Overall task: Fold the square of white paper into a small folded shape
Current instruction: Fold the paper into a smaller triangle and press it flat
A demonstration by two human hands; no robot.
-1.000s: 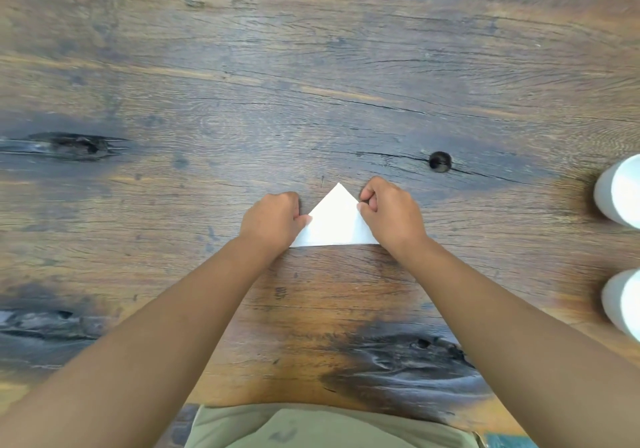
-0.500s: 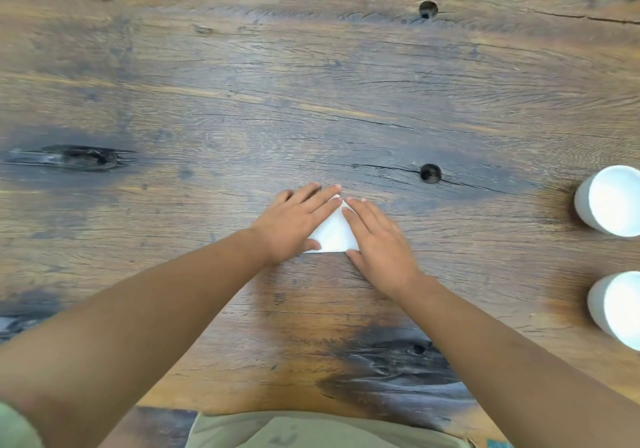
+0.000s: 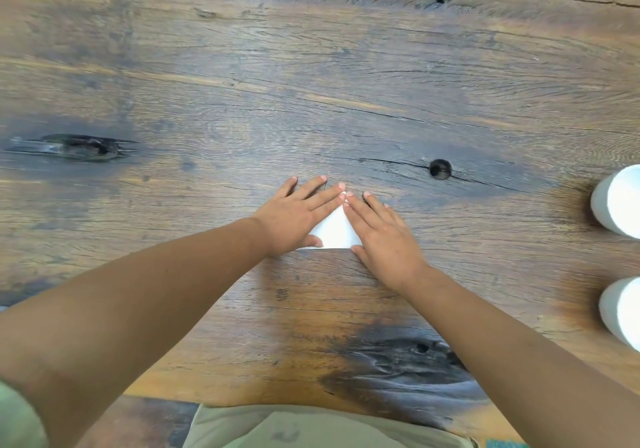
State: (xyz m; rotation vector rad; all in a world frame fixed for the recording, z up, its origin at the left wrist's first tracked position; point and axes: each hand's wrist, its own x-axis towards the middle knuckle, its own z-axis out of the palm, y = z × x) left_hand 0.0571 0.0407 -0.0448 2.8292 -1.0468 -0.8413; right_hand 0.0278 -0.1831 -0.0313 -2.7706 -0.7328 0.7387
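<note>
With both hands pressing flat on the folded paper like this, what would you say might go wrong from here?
Both the left hand and the right hand cover the slanted edges of the white paper, so the layers cannot be checked; a crease might set crooked. The paper lies loose on the wooden table and might slide under uneven pressure. Two white cups stand at the right edge, where a wide sweep of the right arm might tip them.

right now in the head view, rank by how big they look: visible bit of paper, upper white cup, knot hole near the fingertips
1. upper white cup, though the frame edge crops it
2. paper, mostly under both hands
3. knot hole
</note>
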